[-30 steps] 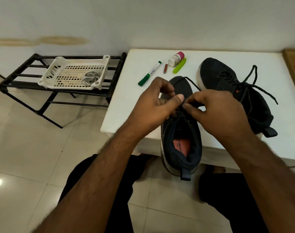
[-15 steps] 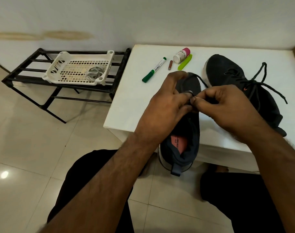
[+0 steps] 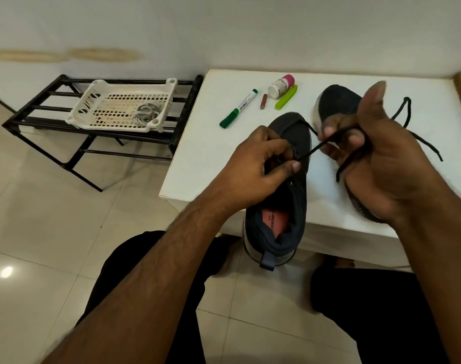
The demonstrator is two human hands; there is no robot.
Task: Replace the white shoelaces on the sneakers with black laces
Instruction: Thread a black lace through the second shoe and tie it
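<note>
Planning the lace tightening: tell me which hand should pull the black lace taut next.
Right. The right hand already has the black lace wrapped round its fingers, raised clear of the near sneaker. The left hand pinches at the eyelets, probably better for steadying.

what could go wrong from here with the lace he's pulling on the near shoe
1. The near sneaker overhangs the white table edge; a hard tug on the black lace by the right hand might tip it off.
2. The left hand pinches the lace at the eyelets; a slip there could loosen the lacing.
</note>
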